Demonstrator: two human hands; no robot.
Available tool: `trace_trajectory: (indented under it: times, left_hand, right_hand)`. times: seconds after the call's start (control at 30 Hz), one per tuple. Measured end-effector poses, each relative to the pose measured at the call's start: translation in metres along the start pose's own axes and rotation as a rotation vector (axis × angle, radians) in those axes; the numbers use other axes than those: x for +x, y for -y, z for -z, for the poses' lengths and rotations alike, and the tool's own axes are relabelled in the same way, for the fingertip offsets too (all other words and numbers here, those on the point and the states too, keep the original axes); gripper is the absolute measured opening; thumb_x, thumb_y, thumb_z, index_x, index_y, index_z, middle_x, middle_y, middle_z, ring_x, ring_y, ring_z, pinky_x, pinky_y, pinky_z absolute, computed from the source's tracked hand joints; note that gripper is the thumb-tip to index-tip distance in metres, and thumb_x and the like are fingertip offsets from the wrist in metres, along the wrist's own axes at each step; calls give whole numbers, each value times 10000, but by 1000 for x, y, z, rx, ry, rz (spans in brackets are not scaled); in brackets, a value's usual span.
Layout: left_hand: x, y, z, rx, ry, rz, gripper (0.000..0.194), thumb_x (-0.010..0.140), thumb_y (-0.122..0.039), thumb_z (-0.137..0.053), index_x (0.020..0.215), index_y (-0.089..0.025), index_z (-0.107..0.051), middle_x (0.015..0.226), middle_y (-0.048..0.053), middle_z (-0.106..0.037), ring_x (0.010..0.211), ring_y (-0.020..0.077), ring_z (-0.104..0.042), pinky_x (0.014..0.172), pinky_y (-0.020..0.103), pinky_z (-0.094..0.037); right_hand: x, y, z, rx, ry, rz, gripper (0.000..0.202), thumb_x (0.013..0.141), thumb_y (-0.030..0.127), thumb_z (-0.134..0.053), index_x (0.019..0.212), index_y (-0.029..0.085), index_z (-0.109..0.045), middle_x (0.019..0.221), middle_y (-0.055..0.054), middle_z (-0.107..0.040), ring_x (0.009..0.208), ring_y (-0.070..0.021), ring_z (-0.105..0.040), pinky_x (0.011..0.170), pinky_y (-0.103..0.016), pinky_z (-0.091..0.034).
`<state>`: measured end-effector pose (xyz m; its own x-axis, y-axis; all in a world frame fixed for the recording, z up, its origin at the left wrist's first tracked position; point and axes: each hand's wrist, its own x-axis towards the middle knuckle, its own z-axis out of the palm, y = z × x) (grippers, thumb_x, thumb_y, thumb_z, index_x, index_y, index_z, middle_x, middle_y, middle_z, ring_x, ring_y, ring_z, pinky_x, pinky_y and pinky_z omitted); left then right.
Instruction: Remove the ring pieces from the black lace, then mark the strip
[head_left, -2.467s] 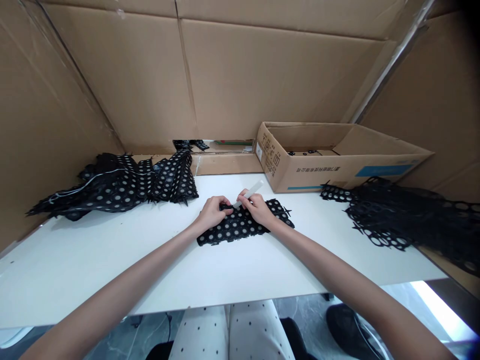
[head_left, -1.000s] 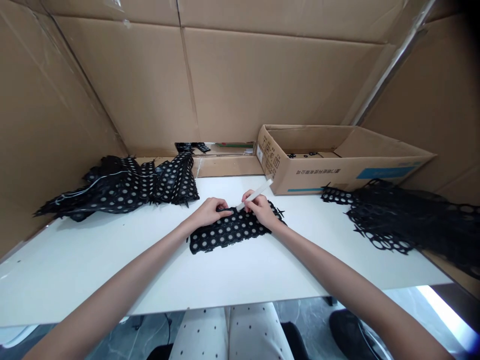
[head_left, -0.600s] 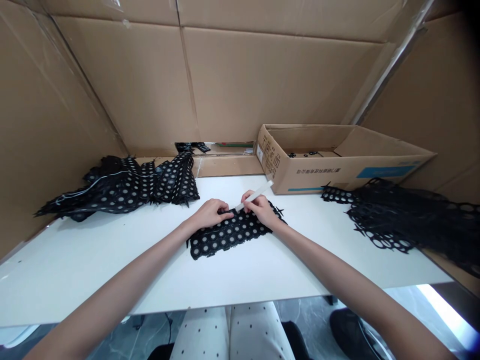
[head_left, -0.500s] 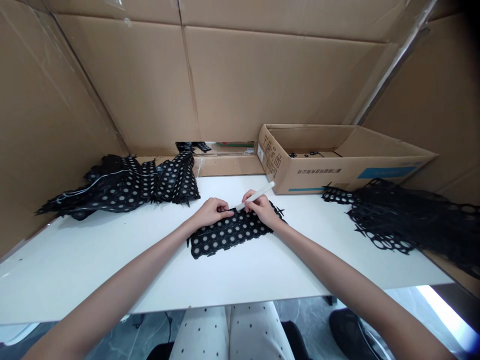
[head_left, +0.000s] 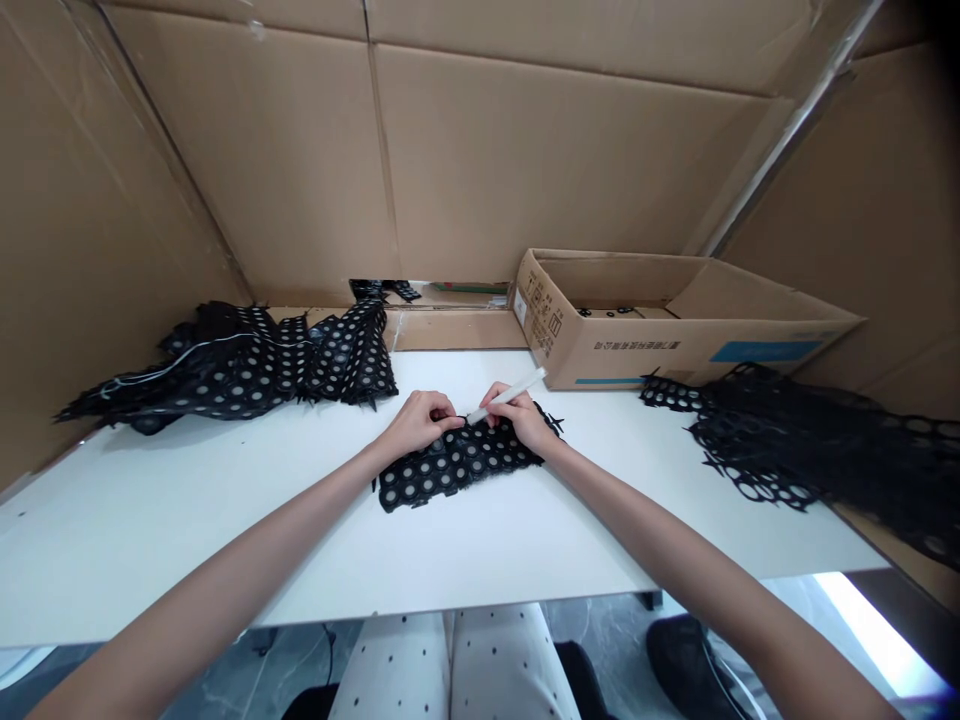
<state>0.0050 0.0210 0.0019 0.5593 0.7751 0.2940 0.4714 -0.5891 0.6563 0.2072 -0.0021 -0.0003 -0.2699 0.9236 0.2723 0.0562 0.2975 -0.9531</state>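
A black sheet with rows of round rings, pale at their centres, lies on the white table in front of me. At its far edge my left hand pinches it between thumb and fingers. My right hand rests over the sheet's right part and grips a slim white pen-like tool. The tool slants down to the left, and its tip meets the sheet's far edge close to my left thumb. What the tip does there is too small to make out.
On the left lies a heap of similar black sheets tied with pale string. A cardboard box holding a few small black rings stands at the back right. Black sheets with open holes spill over the table's right edge. Cardboard walls surround the table.
My view has shifted slightly. The sheet's middle is a bit more bent, and the white tool has tilted a little lower. Both hands keep their grips.
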Motion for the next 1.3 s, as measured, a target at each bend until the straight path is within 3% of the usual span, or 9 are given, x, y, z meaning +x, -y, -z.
trace_trajectory:
  times: [0.43, 0.7, 0.8, 0.93, 1.07, 1.3]
  left_hand:
    - [-1, -4, 1, -7, -30, -25, 195, 767, -310, -615, 658, -161, -680, 666, 26, -636, 635, 139, -544, 639, 257, -393]
    - [3, 13, 0, -196, 36, 86, 284, 708, -420, -668, 682, -138, -683, 653, 15, -656, 612, 127, -542, 600, 231, -398]
    - [4, 16, -1, -195, 17, 76, 290, 690, -430, -685, 678, -140, -680, 664, 15, -660, 618, 130, -549, 603, 233, -405]
    - [3, 13, -2, -104, -49, 8, 241, 728, -391, -667, 689, -155, -683, 711, 22, -661, 670, 139, -568, 651, 249, -415]
    - [1, 8, -2, 11, -85, -61, 192, 763, -343, -646, 694, -168, -685, 711, 22, -646, 703, 146, -556, 679, 263, -410]
    - [0, 3, -2, 74, -90, -108, 164, 774, -299, -638, 682, -170, -679, 686, 25, -636, 711, 156, -542, 682, 274, -408]
  right_hand:
    - [2, 1, 1, 39, 17, -42, 86, 711, 161, -501, 632, 179, -530, 500, 42, -491, 529, -124, -460, 621, -269, -361]
    - [2, -2, 4, 105, -25, -19, 78, 774, 251, -516, 747, 184, -545, 528, 41, -486, 531, -122, -446, 572, -258, -340]
    - [2, -3, 3, 81, -109, -22, 157, 809, 338, -511, 838, 189, -553, 592, 27, -524, 591, -139, -484, 623, -271, -373]
    - [5, -9, 5, 4, -251, -8, 179, 780, 366, -558, 784, 188, -573, 788, -11, -590, 791, -174, -532, 779, -296, -394]
    - [6, -15, 7, -13, -203, 9, 176, 779, 332, -543, 804, 181, -629, 898, -29, -618, 906, -197, -538, 860, -306, -373]
    - [6, -12, 6, -11, -164, -29, 145, 735, 257, -530, 756, 177, -649, 861, -23, -638, 865, -191, -542, 863, -313, -361]
